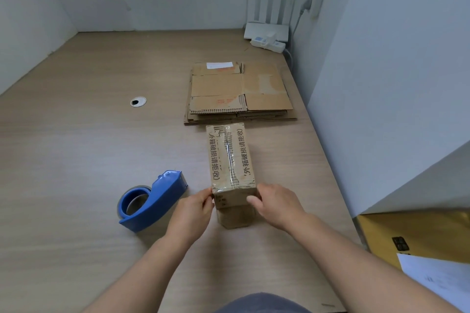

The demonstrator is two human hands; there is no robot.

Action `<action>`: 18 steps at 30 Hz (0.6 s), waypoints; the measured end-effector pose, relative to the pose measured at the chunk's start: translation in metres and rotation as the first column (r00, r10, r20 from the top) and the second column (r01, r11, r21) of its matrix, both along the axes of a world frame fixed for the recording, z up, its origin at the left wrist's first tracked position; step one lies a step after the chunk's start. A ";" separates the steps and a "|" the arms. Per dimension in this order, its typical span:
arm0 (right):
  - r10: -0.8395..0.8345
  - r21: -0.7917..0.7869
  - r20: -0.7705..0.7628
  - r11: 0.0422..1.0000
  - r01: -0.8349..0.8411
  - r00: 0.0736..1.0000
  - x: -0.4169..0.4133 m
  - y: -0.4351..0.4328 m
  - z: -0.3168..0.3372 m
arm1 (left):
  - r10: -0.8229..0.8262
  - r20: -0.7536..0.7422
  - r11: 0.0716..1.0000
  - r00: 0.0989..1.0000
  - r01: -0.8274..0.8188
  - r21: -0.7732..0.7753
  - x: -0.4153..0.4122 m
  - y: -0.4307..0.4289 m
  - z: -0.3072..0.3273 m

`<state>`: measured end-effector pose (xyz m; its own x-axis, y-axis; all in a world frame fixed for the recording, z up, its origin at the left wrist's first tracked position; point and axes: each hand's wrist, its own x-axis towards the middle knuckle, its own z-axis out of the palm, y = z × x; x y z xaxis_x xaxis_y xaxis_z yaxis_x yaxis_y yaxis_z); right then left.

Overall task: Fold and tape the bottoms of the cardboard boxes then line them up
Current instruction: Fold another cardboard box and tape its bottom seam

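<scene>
1. Between my two hands: a cardboard box (230, 157), sealed bottom upward, its long axis running away from me on the desk (76, 160).
2. Left hand (193, 208): fingers and thumb pinch the near left corner of the box.
3. Right hand (277, 204): curled round the near right corner, thumb on the near end wall.
4. Clear tape (229, 150): runs along the centre seam and laps over the near edge. I judge the sealing nearly done. I would rub the lapped end flat against the end wall, keep the flaps square, then carry the box to its row.
5. Just left of my left hand: a blue tape dispenser (152, 201), lying on the desk and held by neither hand.
6. Well beyond both hands: a stack of flattened boxes (239, 91), awaiting folding.
7. Writing: black Chinese print either side of the seam, apparently "外箱破损请拒收". A white label (220, 65) on the stack is too small to read.
</scene>
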<state>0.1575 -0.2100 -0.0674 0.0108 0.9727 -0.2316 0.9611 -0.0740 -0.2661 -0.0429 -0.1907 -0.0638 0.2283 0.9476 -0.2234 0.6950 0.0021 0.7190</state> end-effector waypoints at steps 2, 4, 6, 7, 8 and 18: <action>-0.110 -0.033 -0.058 0.994 0.108 0.992 -0.012 -0.005 0.002 | -0.047 -0.054 0.999 0.997 0.047 -0.012 0.006 -0.004 0.005; -0.229 -0.005 -0.114 0.973 0.230 0.967 -0.021 -0.003 0.004 | -0.063 -0.108 0.998 0.992 0.062 -0.011 0.013 -0.008 0.008; -0.333 0.079 -0.154 0.934 0.348 0.930 -0.022 0.001 0.007 | 0.000 -0.116 1.000 0.993 0.000 -0.001 0.018 -0.008 0.010; -0.326 0.138 -0.182 0.926 0.353 0.928 -0.017 0.005 0.005 | 0.036 -0.093 0.999 0.995 -0.036 0.002 0.019 -0.006 0.011; -0.275 0.181 -0.210 0.932 0.314 0.938 -0.012 0.007 0.003 | 0.052 -0.070 0.999 0.996 -0.051 0.007 0.019 -0.002 0.012; 0.238 0.314 -0.085 0.928 -0.200 0.968 0.012 0.024 -0.006 | -0.090 -0.239 0.994 0.967 0.102 0.036 0.010 0.027 0.016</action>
<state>0.1699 -0.1856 -0.0730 -0.2201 0.9717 0.0856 0.9040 0.2361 -0.3565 -0.0330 -0.1634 -0.0479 0.2650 0.9346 -0.2372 0.8404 -0.1032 0.5320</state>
